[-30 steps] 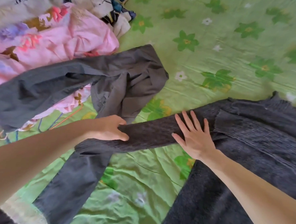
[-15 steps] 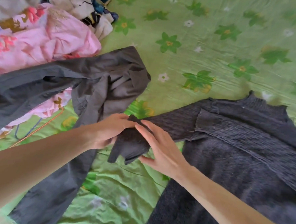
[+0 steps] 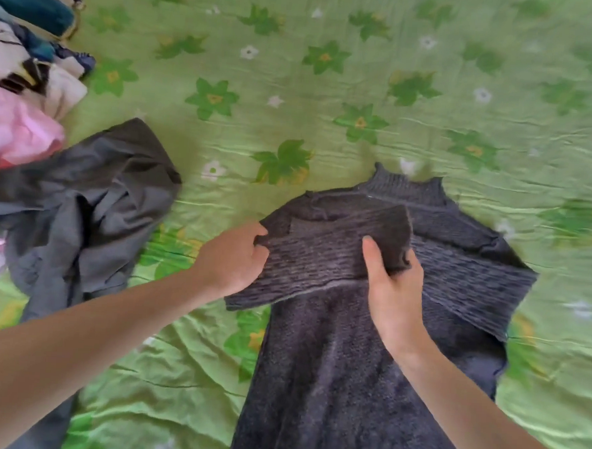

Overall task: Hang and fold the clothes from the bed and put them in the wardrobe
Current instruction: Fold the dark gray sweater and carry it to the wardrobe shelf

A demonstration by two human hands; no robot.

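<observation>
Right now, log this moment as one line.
step: folding sleeve | left hand: grips sweater | right hand: pinches sleeve

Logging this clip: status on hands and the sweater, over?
Left hand grips the sleeve fold; right hand pinches its cuff end. Dark knit sweater flat on green sheet, sleeve across chest. Grey garment lies apart, not obstructing.

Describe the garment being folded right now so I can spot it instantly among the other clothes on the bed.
On the green flowered bedsheet, look right of the heaped clothes pile. The dark knit sweater lies flat there, with the left hand and right hand gripping its folded-in sleeve. Its ribbed, fuzzy knit and high collar distinguish it from the smooth grey garment beside it.
</observation>
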